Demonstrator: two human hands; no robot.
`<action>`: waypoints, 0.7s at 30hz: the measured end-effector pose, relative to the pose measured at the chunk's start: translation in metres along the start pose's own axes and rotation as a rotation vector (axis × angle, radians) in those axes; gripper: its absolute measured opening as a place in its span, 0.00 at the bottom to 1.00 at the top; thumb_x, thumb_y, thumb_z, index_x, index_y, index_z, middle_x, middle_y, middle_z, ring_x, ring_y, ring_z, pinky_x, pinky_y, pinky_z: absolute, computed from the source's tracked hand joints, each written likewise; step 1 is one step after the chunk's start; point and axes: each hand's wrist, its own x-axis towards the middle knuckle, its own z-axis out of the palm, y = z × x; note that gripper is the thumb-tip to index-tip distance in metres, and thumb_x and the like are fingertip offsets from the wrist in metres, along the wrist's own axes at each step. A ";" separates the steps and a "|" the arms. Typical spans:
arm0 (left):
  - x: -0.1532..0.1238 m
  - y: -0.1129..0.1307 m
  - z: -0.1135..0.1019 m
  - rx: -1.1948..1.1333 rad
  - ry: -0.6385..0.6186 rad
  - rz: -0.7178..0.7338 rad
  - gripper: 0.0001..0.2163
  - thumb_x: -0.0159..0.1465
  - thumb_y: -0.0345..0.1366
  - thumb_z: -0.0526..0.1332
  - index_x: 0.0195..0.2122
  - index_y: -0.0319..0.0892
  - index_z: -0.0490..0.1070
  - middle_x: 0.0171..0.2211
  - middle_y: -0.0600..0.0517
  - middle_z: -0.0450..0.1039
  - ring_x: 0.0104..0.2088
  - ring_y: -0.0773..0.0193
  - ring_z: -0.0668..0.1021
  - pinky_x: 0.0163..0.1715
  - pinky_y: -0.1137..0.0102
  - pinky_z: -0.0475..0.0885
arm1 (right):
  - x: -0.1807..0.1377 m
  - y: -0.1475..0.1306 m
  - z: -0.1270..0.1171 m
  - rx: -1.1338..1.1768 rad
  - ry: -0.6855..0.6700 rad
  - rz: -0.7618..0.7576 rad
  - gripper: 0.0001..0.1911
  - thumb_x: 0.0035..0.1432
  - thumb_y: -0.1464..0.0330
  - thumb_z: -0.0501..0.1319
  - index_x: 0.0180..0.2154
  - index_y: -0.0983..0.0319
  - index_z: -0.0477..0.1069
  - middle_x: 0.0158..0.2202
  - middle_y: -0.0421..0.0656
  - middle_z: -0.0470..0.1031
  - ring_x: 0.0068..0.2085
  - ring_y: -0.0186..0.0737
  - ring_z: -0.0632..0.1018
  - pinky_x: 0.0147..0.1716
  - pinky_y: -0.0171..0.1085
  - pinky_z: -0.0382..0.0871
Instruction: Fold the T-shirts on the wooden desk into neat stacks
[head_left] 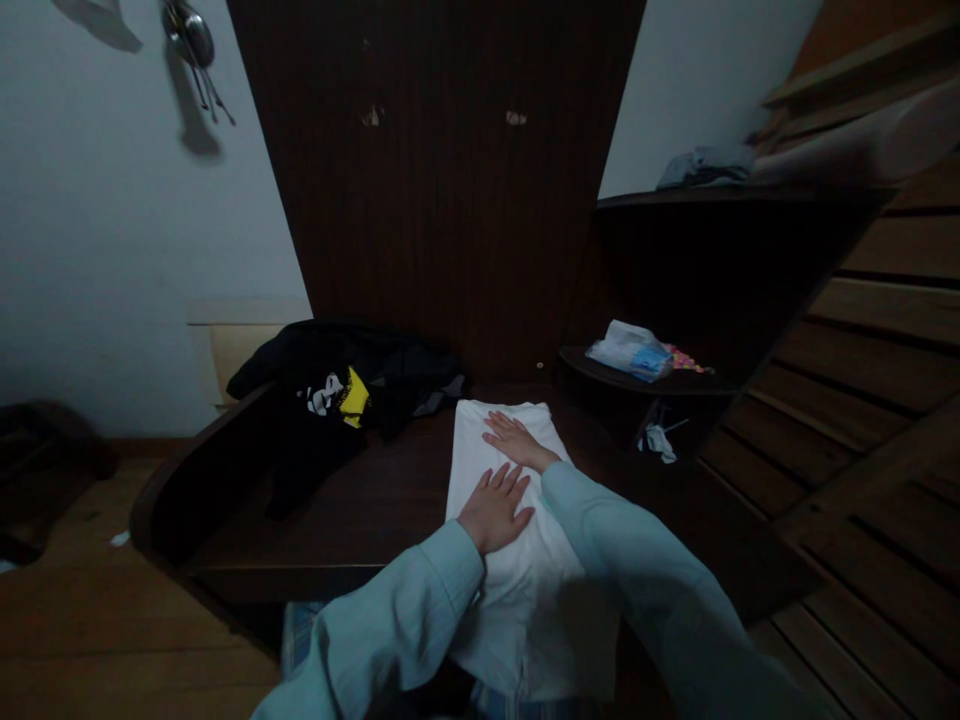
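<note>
A white garment (480, 440), folded into a long strip, lies on the dark wooden desk (390, 500) and hangs over its front edge toward me. My left hand (495, 508) rests flat on the middle of the cloth, fingers spread. Farther up, close to the far end of the strip, my right hand (516, 441) lies palm down with its fingers stretched out. Neither hand grips the fabric. The exact kind of garment is hard to make out.
Left on the desk sits a heap of black clothing (322, 430) with a yellow and white print. A corner shelf (622, 375) at the right bears a plastic packet (631, 350). Wooden slats (885, 420) stand at the far right. Metal utensils (191, 40) hang on the wall.
</note>
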 end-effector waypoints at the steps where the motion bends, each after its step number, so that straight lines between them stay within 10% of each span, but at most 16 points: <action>1: 0.000 0.000 0.000 0.002 0.000 -0.003 0.24 0.64 0.45 0.40 0.59 0.39 0.50 0.61 0.44 0.48 0.61 0.54 0.51 0.56 0.55 0.50 | 0.003 0.001 0.000 -0.004 0.006 -0.003 0.31 0.60 0.53 0.38 0.60 0.62 0.48 0.63 0.43 0.41 0.63 0.38 0.43 0.58 0.41 0.36; 9: 0.000 0.000 0.000 0.011 0.009 0.002 0.24 0.64 0.45 0.40 0.59 0.40 0.50 0.61 0.45 0.48 0.61 0.55 0.51 0.56 0.55 0.50 | 0.015 0.010 0.003 -0.017 0.170 0.002 0.27 0.61 0.57 0.41 0.57 0.62 0.54 0.61 0.44 0.49 0.62 0.39 0.49 0.58 0.41 0.41; 14: -0.001 0.001 -0.001 0.017 0.008 -0.003 0.24 0.64 0.45 0.40 0.59 0.40 0.50 0.61 0.45 0.49 0.61 0.55 0.51 0.56 0.55 0.51 | 0.014 0.017 0.005 -0.072 0.502 0.361 0.27 0.59 0.63 0.43 0.56 0.71 0.56 0.59 0.55 0.54 0.61 0.46 0.51 0.57 0.47 0.38; 21: 0.000 0.001 -0.001 0.018 0.016 0.001 0.24 0.64 0.46 0.40 0.58 0.40 0.51 0.61 0.45 0.49 0.61 0.55 0.51 0.56 0.55 0.51 | 0.019 0.024 0.008 0.001 0.297 0.585 0.33 0.58 0.56 0.40 0.58 0.71 0.50 0.61 0.57 0.44 0.62 0.53 0.45 0.56 0.53 0.37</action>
